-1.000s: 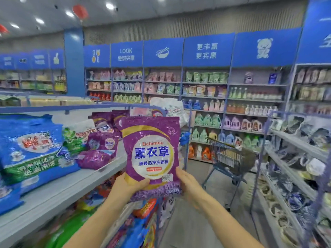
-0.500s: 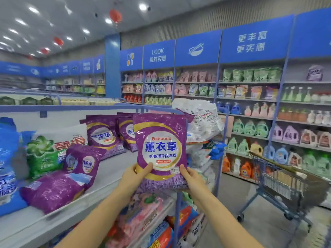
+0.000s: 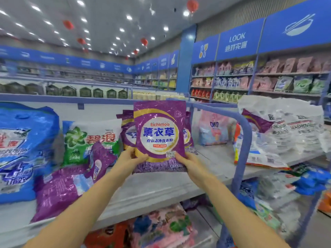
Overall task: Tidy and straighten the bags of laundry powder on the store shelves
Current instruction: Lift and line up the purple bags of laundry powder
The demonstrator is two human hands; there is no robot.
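The left hand (image 3: 132,159) and the right hand (image 3: 188,162) each grip one lower corner of the purple bag (image 3: 159,133), with the thumbs on the front; the other fingers are hidden behind it. The bag is upright with its label toward the camera, over the grey shelf (image 3: 161,185) and just in front of the standing purple bags (image 3: 128,133) at the back. Whether its bottom edge touches the shelf, I cannot tell. I judge the bag to be soft and rather light. The powder probably sinks to the bottom, so the top would flop if it is held only from above, and the glossy film may slip. The lower corners, where the powder is packed, seem the firm place to hold. At the left a flat purple bag (image 3: 59,192) lies near the shelf front, a tilted purple bag (image 3: 100,158) leans beside it, then a green and white bag (image 3: 89,140) and a big blue bag (image 3: 23,149). At the right stands a pink bag (image 3: 215,129), and further right a white sack (image 3: 286,127)
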